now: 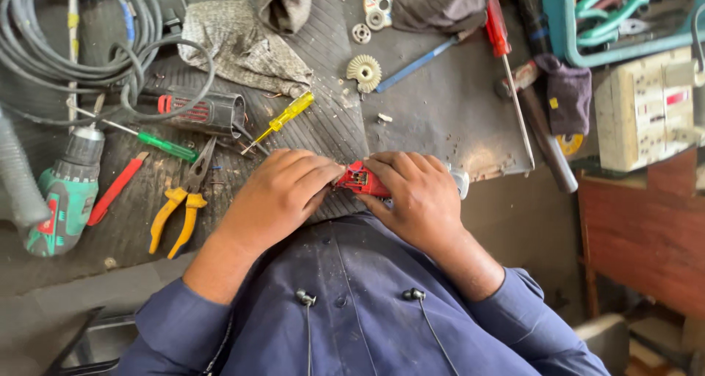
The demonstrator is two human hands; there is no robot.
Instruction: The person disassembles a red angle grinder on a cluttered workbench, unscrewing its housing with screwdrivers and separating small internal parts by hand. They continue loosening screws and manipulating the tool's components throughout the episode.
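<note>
Both hands meet low over the near edge of the table (440, 119), close against the person's blue shirt, likely so the small work stays steady and near the eyes. The left hand (275, 196) and right hand (418, 196) each clench on one end of a small red housing (361, 179), which sits between the two grips with its open middle showing. Yellow-handled pliers (180, 207) lie just left of the left hand, a yellow screwdriver (288, 115) and a white gear (364, 71) farther up
</note>
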